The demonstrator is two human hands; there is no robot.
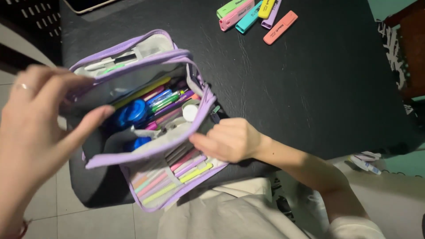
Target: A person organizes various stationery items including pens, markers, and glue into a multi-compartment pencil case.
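Observation:
A large lilac pencil case (pixel 146 150) lies open on the black table (pixel 310 88), packed with coloured pens, a blue round item (pixel 132 113) and a small white cap (pixel 190 112). My left hand (pixel 40 128) holds the case's left side, thumb pushing into the opening. My right hand (pixel 228 139) grips the right edge of the middle divider, fingers curled on the fabric. The front flap holds several pastel pens (pixel 175 177) under elastic loops.
Several pastel highlighters (pixel 252 15) lie in a loose group at the far edge of the table. A tablet corner (pixel 86 4) shows at the top left. Tiled floor (pixel 53 212) and my pale clothing (pixel 221 212) lie below.

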